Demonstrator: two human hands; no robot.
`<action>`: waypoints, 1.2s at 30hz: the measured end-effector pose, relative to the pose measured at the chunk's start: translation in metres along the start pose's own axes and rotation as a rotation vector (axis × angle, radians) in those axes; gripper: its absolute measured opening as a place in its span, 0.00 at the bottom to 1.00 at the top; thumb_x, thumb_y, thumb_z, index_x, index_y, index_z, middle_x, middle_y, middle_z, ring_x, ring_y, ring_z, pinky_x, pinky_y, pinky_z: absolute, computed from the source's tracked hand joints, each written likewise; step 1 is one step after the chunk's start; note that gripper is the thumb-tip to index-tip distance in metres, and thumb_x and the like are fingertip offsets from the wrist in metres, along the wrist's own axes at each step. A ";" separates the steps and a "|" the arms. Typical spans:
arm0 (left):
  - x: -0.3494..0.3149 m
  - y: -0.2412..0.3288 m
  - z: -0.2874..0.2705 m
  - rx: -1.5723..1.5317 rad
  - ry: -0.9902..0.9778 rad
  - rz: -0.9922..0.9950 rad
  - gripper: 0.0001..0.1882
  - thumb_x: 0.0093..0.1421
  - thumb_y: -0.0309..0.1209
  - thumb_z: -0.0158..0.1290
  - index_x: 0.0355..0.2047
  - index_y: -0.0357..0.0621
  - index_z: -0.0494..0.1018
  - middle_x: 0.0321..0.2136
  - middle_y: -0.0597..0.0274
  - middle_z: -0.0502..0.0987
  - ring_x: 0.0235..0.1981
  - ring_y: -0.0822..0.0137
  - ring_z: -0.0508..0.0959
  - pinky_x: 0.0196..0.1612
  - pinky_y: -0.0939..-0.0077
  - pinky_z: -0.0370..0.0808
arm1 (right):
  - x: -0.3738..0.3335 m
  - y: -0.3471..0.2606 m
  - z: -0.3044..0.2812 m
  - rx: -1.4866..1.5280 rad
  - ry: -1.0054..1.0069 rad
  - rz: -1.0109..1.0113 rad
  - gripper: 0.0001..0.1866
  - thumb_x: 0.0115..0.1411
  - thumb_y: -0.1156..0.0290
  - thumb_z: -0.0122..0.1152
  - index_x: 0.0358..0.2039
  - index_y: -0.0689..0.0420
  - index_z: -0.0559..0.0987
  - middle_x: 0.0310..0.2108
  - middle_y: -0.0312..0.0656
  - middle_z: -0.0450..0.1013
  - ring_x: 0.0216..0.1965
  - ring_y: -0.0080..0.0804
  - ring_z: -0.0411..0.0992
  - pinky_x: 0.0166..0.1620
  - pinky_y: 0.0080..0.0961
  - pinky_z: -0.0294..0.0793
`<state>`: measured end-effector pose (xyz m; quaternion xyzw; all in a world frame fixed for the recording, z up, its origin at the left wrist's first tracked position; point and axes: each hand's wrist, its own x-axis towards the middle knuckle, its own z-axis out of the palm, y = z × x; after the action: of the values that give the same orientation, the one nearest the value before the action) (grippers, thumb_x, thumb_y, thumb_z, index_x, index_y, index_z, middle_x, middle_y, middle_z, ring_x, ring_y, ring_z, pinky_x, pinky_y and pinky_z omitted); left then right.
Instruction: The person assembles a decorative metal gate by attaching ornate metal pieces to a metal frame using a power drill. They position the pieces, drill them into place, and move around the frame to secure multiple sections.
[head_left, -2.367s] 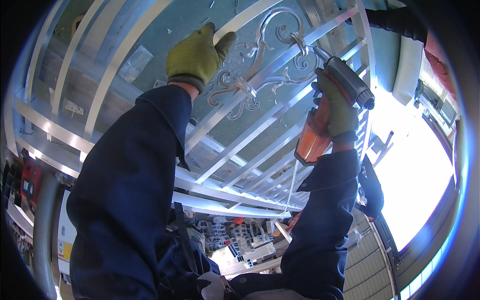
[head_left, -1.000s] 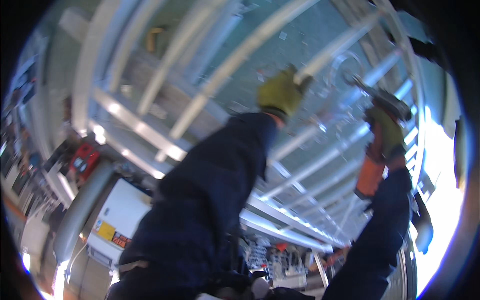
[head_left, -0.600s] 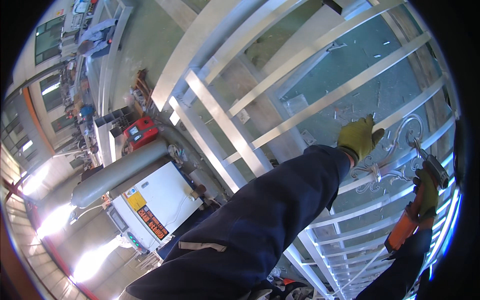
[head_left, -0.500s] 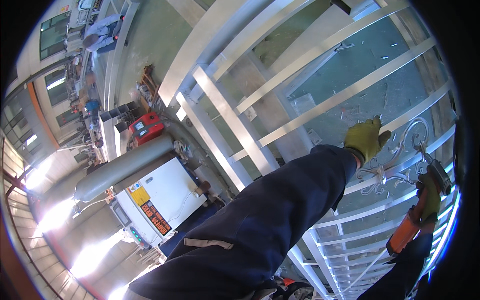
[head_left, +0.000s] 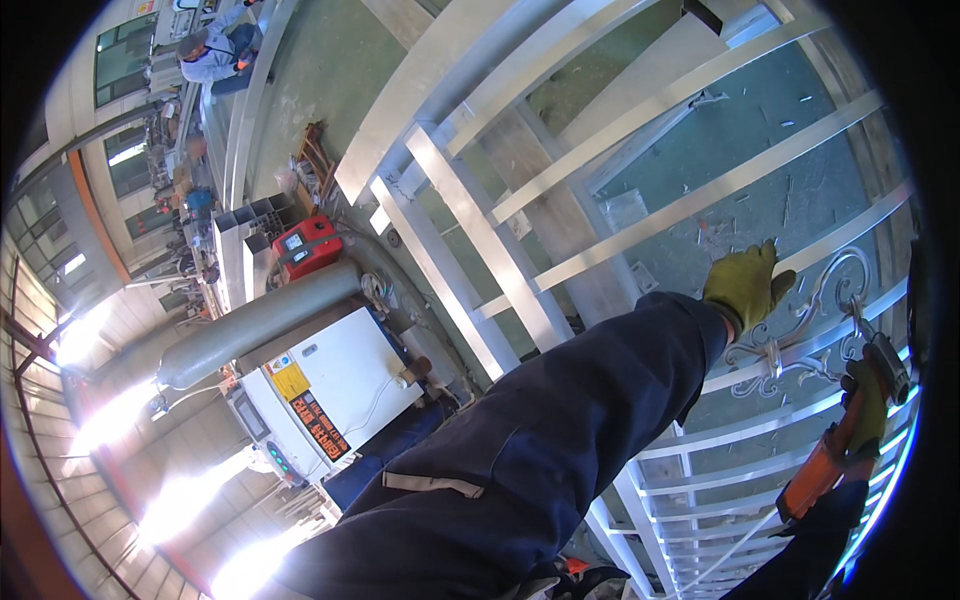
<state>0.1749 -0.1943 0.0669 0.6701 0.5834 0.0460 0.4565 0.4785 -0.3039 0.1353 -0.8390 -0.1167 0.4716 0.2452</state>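
Observation:
My left hand (head_left: 743,290), in an olive-green glove, is closed over a flat silvery metal bar (head_left: 840,234) of a large frame. Its fingers lie on one side of the bar and the thumb on the other. At the right rim my gloved right hand (head_left: 868,400) is wrapped round an orange power tool (head_left: 812,488), which looks like an angle grinder. The tool's dark grey head (head_left: 890,368) sits close by a scrolled metal ornament (head_left: 848,275) fixed among the bars. Whether the head touches the ornament I cannot tell.
To the left stand a white machine cabinet (head_left: 345,375), a long grey gas cylinder (head_left: 265,325) and a red machine (head_left: 307,248). Square metal tubes (head_left: 250,225) lie beside them. Another person (head_left: 215,55) is at the far upper left. Scraps litter the floor under the frame.
The view has shifted slightly, so the scene sits a little farther right. Both hands keep their places on the bar and the tool. The far person's posture has changed.

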 end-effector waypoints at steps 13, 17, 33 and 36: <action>0.002 -0.001 0.001 0.008 0.047 0.015 0.24 0.70 0.52 0.49 0.52 0.44 0.73 0.42 0.45 0.83 0.41 0.41 0.83 0.43 0.48 0.78 | 0.006 0.000 0.008 0.108 0.032 0.097 0.19 0.62 0.56 0.67 0.51 0.48 0.83 0.24 0.28 0.71 0.20 0.18 0.64 0.24 0.19 0.60; 0.000 0.003 0.002 0.056 0.038 0.010 0.26 0.70 0.54 0.48 0.52 0.45 0.74 0.43 0.45 0.83 0.41 0.42 0.83 0.43 0.48 0.78 | -0.002 0.011 0.014 0.017 0.074 0.000 0.15 0.63 0.52 0.66 0.45 0.45 0.82 0.22 0.27 0.71 0.19 0.18 0.65 0.23 0.21 0.61; 0.002 -0.002 0.006 0.151 0.145 0.102 0.27 0.69 0.55 0.49 0.49 0.44 0.78 0.38 0.43 0.84 0.37 0.41 0.83 0.42 0.50 0.80 | -0.124 0.049 0.040 -0.121 0.026 -0.484 0.22 0.62 0.62 0.70 0.55 0.55 0.82 0.40 0.38 0.81 0.37 0.26 0.78 0.41 0.26 0.77; 0.002 -0.001 0.007 0.173 0.221 0.142 0.27 0.69 0.55 0.49 0.48 0.42 0.78 0.35 0.43 0.84 0.36 0.40 0.83 0.40 0.49 0.80 | -0.182 0.077 0.037 0.300 -0.133 -0.282 0.23 0.63 0.67 0.70 0.58 0.56 0.80 0.46 0.40 0.81 0.43 0.26 0.79 0.42 0.21 0.77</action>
<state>0.1792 -0.1966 0.0615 0.7375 0.5828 0.1010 0.3258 0.3479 -0.4365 0.2128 -0.7354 -0.1774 0.4990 0.4228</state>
